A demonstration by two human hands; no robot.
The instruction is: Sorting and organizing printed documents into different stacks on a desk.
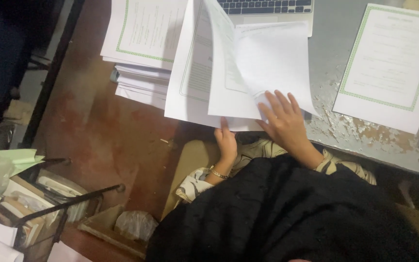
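A loose bundle of white paper sheets (204, 82) lies over the near edge of a grey desk (330, 43), with its top sheets curled upward. My left hand (227, 143), which wears a thin bracelet, pinches the bundle's bottom edge from below. My right hand (285, 122) lies flat with fingers spread on the lower right corner of the sheets, under the curled page. Black cloth (287, 213) covers my lap below both hands.
A laptop (267, 8) sits at the desk's far edge. At the right lies a green-bordered sheet (389, 63). A stack of similar papers (141, 53) stands at the left. The desk paint is peeling. A black wire rack (49, 204) with clutter stands on the reddish floor.
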